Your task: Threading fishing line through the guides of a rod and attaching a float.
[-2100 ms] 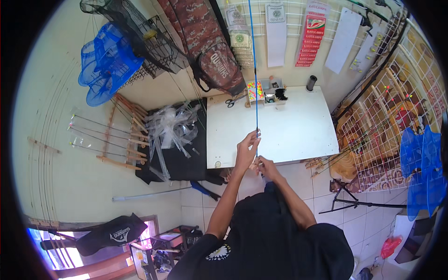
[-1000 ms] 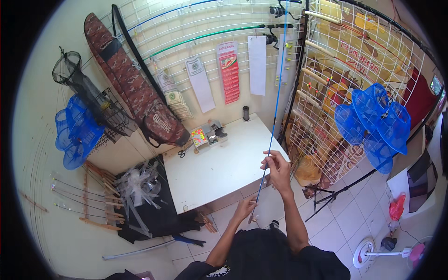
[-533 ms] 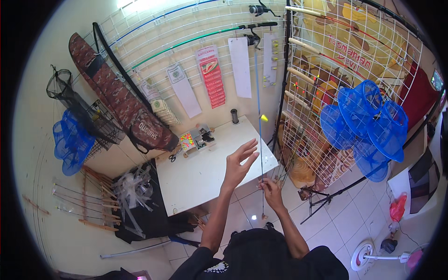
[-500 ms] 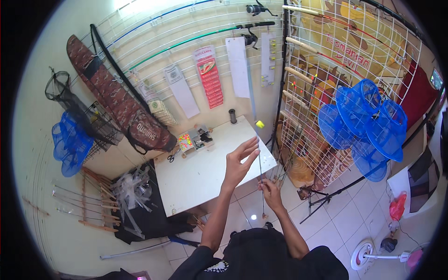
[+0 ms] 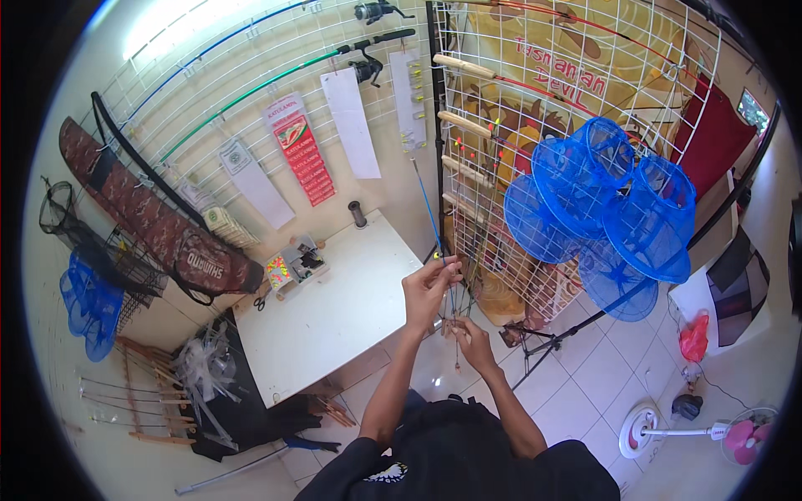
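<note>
Up beside the white rectangular table [image 5: 334, 321], both hands pinch a thin blue fishing rod [image 5: 428, 209]: left hand [image 5: 428, 288] higher, right hand [image 5: 472, 341] lower, near the white wire rack [image 5: 535, 125].

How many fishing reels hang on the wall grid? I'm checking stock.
2: a black reel at the top, and another reel just below it. Others may be hidden.

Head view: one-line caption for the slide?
Both hands grip a thin blue fishing rod upright, left hand above right hand, beside a white table and hanging blue nets.
</note>
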`<action>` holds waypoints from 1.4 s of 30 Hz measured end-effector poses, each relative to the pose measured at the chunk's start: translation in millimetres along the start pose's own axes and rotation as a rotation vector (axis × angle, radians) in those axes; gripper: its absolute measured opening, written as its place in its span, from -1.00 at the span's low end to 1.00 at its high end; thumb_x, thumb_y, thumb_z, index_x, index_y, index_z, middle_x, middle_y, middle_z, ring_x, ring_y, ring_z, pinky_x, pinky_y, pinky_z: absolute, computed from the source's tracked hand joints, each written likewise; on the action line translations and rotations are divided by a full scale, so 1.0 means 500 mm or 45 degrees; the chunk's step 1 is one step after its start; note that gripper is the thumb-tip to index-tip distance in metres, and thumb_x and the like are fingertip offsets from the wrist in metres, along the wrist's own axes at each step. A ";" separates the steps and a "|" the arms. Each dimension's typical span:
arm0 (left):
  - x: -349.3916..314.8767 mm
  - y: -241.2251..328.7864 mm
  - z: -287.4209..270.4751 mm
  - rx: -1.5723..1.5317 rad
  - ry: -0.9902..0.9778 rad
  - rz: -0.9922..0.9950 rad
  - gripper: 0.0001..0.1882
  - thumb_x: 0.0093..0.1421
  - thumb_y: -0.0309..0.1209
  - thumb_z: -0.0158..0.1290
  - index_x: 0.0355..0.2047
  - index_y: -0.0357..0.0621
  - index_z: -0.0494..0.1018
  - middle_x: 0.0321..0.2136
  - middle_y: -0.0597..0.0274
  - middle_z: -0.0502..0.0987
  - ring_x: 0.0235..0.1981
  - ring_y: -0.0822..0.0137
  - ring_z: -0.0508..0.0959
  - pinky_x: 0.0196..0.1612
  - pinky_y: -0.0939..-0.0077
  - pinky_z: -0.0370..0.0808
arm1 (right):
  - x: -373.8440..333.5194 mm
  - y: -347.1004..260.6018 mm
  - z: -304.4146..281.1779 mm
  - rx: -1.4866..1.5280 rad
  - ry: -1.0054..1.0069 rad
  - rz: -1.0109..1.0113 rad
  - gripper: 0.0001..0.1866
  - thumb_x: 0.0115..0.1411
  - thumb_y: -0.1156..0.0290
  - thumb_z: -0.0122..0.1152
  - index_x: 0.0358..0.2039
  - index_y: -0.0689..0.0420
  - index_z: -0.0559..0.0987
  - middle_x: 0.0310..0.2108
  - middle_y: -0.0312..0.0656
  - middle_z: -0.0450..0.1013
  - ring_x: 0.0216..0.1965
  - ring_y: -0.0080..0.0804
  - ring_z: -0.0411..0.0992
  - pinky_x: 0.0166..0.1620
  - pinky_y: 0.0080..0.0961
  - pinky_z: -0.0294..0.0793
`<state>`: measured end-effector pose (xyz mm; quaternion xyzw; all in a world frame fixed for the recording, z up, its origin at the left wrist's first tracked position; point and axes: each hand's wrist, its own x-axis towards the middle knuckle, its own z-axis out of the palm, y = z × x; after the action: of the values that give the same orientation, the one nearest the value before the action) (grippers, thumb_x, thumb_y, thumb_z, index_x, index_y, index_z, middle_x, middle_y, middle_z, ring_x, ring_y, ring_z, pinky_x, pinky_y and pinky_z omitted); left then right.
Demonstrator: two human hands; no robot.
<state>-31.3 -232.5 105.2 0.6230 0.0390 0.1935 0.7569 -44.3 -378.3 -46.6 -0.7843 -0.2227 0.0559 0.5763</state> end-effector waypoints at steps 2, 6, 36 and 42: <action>0.011 -0.033 0.014 0.018 -0.005 -0.041 -0.71 0.28 -0.44 0.07 -0.06 -0.41 0.49 -0.24 0.02 0.62 -0.28 0.29 0.65 -0.21 0.50 0.63 | 0.013 0.011 -0.014 0.045 0.030 0.020 -0.69 0.25 0.44 0.12 -0.01 0.24 0.45 -0.16 0.07 0.53 -0.13 -0.13 0.55 -0.02 -0.34 0.49; 0.040 -0.085 0.025 -0.034 -0.070 -0.122 -0.73 0.27 -0.50 0.07 -0.08 -0.44 0.50 -0.24 0.04 0.62 -0.29 0.36 0.64 -0.16 0.55 0.61 | 0.056 0.001 -0.023 0.122 0.122 -0.051 -0.75 0.27 0.46 0.07 -0.07 0.26 0.47 -0.29 -0.02 0.55 -0.31 -0.32 0.55 -0.21 -0.45 0.52; 0.309 -0.321 -0.167 0.533 -0.774 -0.261 -0.23 0.12 -0.20 0.26 0.27 -0.06 0.19 -0.06 -0.14 0.54 -0.30 0.26 0.62 -0.28 0.45 0.54 | 0.328 0.290 0.003 -0.292 0.539 0.271 -0.92 0.29 0.55 -0.05 -0.23 0.22 0.42 -0.42 0.03 0.47 -0.31 -0.06 0.52 -0.25 -0.33 0.44; 0.329 -0.299 -0.172 0.519 -0.797 -0.473 -0.21 0.13 -0.16 0.25 0.30 -0.03 0.15 -0.04 -0.19 0.51 -0.23 0.20 0.63 -0.24 0.43 0.54 | 0.356 0.305 -0.006 -0.210 0.487 0.365 -0.93 0.28 0.61 -0.09 -0.29 0.21 0.39 -0.48 -0.05 0.45 -0.38 -0.14 0.52 -0.27 -0.38 0.44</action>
<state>131.0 -118.6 -26.9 0.7713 -0.0438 -0.1566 0.6154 159.2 -343.5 -157.1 -0.8486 0.0000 -0.0307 0.5281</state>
